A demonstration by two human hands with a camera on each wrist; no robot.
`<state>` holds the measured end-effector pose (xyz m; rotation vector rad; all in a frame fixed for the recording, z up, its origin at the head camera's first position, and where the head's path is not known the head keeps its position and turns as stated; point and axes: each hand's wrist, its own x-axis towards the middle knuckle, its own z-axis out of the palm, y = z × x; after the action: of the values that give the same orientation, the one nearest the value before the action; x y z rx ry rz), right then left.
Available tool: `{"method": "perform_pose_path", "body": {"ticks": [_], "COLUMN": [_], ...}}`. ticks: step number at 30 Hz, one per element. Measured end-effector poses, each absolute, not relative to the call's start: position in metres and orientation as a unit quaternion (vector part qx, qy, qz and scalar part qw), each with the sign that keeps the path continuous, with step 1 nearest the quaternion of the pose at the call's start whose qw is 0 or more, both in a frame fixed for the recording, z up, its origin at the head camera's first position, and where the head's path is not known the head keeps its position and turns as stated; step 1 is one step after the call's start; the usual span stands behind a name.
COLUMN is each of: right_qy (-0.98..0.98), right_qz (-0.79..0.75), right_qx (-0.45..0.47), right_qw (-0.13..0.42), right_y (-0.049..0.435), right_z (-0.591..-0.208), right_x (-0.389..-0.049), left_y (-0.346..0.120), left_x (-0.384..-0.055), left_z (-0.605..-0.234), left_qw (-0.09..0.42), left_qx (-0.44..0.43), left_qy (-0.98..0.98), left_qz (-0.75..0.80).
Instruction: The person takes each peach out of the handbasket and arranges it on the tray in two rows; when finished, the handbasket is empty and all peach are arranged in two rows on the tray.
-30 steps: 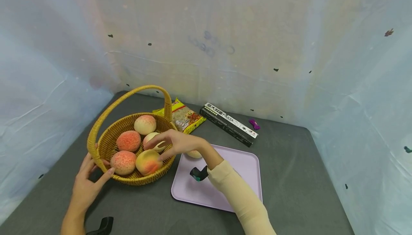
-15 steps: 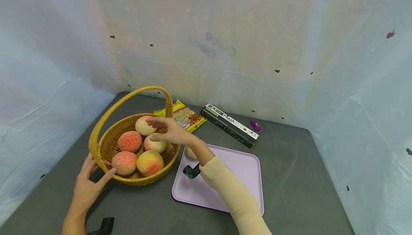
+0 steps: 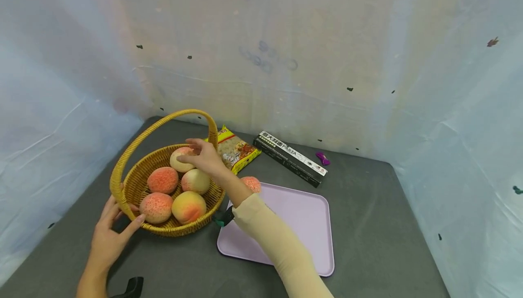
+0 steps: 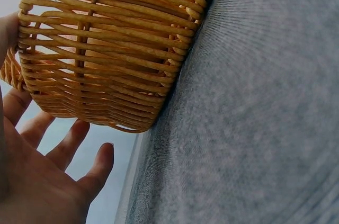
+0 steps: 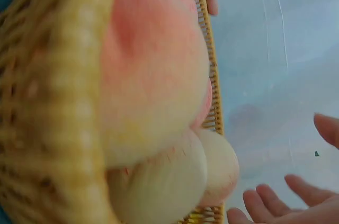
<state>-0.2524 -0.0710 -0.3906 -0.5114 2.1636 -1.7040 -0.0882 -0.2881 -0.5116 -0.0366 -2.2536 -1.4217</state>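
A round woven basket (image 3: 180, 231) with a tall handle (image 3: 163, 123) holds several peaches, among them a yellow-orange one (image 3: 189, 207) at the near side and a speckled red one (image 3: 162, 180). My left hand (image 3: 107, 236) grips the rim at the handle's base, thumb over the edge; in the left wrist view its other fingers spread by the wicker wall. Above the pale peach (image 3: 177, 162) at the basket's far side hovers my right hand (image 3: 207, 158), fingers loosely bent and parted. The right wrist view shows those fingers (image 5: 273, 203) apart from the fruit.
Right of the basket lies a lilac tray (image 3: 306, 221); a red peach (image 3: 251, 183) shows at its far left corner, partly behind my right arm. Farther back are a yellow food packet (image 3: 239, 150), a black pasta box (image 3: 290, 157) and a purple wrapped candy (image 3: 323, 158).
My right hand has moved from above the near yellow-orange peach toward the basket's far side. More of the red peach on the tray now shows. The left hand stays on the basket.
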Motion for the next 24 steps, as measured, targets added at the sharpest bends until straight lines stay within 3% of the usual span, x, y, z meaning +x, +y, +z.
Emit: {"method": "perform_pose_path", "body": {"ticks": [15, 24], "right_qy": [0.697, 0.730], "right_qz": [-0.691, -0.657], "right_qx": [0.024, -0.018], "right_qw": [0.192, 0.190], "right_y": [-0.088, -0.099], "right_z": [-0.403, -0.408], "right_x": [-0.256, -0.259], "left_y": [-0.287, -0.286], "left_x": [-0.087, -0.086], "left_z": [-0.510, -0.510], "left_qw": [0.234, 0.237], "left_qx": [-0.006, -0.001], "left_qy": [-0.823, -0.825], "left_qz": [-0.518, -0.513]}}
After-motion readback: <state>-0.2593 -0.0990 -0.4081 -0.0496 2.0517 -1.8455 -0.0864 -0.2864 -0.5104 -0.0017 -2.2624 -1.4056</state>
